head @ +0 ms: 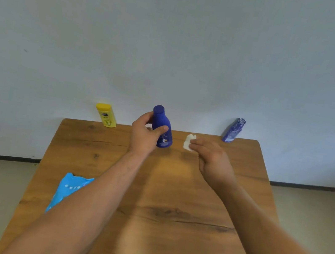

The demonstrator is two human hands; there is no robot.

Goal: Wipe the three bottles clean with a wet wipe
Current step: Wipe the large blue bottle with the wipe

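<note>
Sky-blue plastic packet (70,188) at seven o'clock; left hand (144,136) grips dark-blue plastic bottle (162,126), right hand (212,158) pinches crumpled white wipe (188,142).

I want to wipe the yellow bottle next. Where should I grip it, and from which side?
Grip the yellow plastic bottle around its broad middle, below the cap, from the near side. It stands cap-up at the wooden table's far edge by the wall, so its back looks hard to reach. The left hand holds the dark blue bottle, the right hand the white wet wipe.
</note>
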